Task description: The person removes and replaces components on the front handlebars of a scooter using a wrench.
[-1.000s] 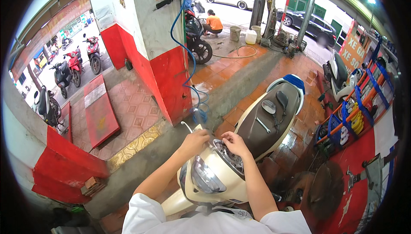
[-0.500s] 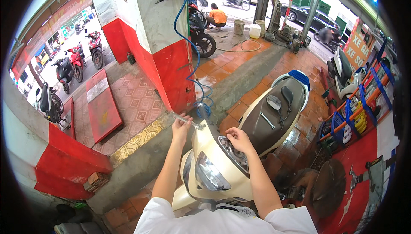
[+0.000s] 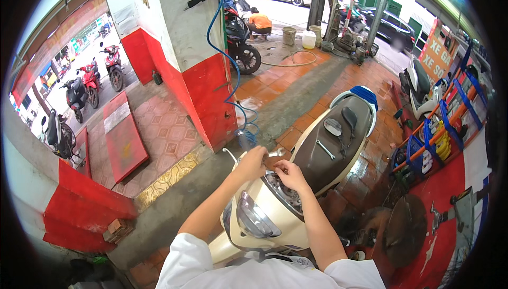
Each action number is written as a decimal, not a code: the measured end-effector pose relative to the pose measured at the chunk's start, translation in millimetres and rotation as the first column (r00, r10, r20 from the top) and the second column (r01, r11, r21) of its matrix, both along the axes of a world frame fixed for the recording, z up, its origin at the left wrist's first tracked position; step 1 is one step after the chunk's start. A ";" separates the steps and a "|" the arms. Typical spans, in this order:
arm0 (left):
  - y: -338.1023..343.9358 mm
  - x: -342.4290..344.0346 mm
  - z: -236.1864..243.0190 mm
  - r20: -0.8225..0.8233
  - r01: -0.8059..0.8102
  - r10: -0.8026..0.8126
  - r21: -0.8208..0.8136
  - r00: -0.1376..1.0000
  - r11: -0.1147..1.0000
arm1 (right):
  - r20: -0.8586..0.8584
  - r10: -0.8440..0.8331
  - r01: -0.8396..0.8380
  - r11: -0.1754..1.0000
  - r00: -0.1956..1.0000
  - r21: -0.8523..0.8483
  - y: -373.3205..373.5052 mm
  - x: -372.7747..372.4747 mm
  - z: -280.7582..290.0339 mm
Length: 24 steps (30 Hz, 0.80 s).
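The cream scooter's front (image 3: pixel 264 209) stands right before me, its headlight (image 3: pixel 255 217) facing my body. My left hand (image 3: pixel 252 165) is closed over the handlebar area, around what looks like a wrench (image 3: pixel 277 152); only its shiny end shows past the fingers. A silver brake lever (image 3: pixel 229 156) sticks out left of this hand. Just above the dashboard opening (image 3: pixel 286 191), my right hand (image 3: pixel 289 173) has thumb and fingers pinched together. Anything between them is too small to make out. Both hands are close together.
On the brown seat (image 3: pixel 315 167) lie another wrench (image 3: pixel 325 150) and two mirrors (image 3: pixel 333 126). A red-and-white pillar (image 3: pixel 206 93) with a blue coiled hose (image 3: pixel 246 125) rises ahead. At right is a rack (image 3: pixel 439 125). A person in orange (image 3: pixel 260 23) crouches by a motorbike (image 3: pixel 241 46).
My left hand has moved right, from beside the lever to near my right hand, with the tool's end now pointing right. My right hand stays over the dashboard. The view has shifted slightly.
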State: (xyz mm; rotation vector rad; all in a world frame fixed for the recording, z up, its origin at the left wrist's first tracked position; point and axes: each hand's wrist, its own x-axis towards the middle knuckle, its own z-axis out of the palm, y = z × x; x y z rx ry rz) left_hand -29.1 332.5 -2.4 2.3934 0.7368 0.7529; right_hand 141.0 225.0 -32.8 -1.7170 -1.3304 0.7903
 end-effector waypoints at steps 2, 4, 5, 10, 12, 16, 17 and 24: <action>-11.7 -10.2 4.5 0.026 0.035 -0.038 0.078 0.999 0.996 | 0.016 -0.015 0.016 0.999 1.000 -0.051 -0.1 -2.1 2.3; -17.5 -20.8 5.9 0.026 0.072 -0.075 0.093 0.997 0.993 | 0.008 0.011 -0.011 0.998 1.000 -0.055 0.3 -2.1 4.3; -19.5 -23.2 3.1 0.087 0.100 -0.105 0.054 0.991 0.994 | 0.015 0.006 -0.005 1.000 1.000 -0.027 -0.1 -0.6 3.2; -25.6 -63.8 -32.6 0.242 0.068 -0.084 0.076 0.967 0.995 | 0.027 -0.001 0.001 1.000 1.000 0.012 -2.4 -1.1 1.2; -30.0 -82.4 -50.8 0.430 -0.043 0.044 -0.012 0.902 0.999 | 0.030 0.003 -0.003 1.000 1.000 -0.001 0.1 -4.5 3.4; -33.2 -72.8 -74.7 0.694 -0.004 0.466 -0.556 0.548 0.831 | 0.072 -0.001 0.003 1.000 0.997 -0.022 1.0 -2.6 1.2; -28.2 -72.4 -77.8 0.639 -0.079 0.501 -0.569 0.583 0.818 | 0.084 -0.001 0.003 1.000 0.996 -0.030 1.0 -2.8 5.0; 35.3 -56.3 -55.2 0.628 0.339 0.756 -0.763 0.185 0.550 | 0.097 0.002 0.001 0.999 0.995 -0.036 1.1 -3.3 1.8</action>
